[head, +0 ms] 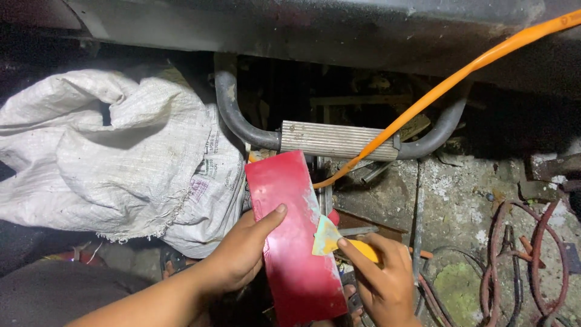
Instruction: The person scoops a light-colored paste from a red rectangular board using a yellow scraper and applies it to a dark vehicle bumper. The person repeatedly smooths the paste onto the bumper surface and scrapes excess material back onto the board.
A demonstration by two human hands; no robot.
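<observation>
Fingers of the left hand (242,251) wrap the left edge of a red panel (293,236) at the centre of the frame, thumb pressed on its face. The right hand (384,275) pinches a yellow-handled scraper (339,241), blade on the panel's right edge. The panel looks stiff, light and glossy, probably slippery; gripping its edges seems safest. A white sack (115,151) lies at the left.

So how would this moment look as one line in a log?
left hand: holds red panel | right hand: yellow-handled scraper, blade on panel's right edge | beside: white sack, orange hose
</observation>
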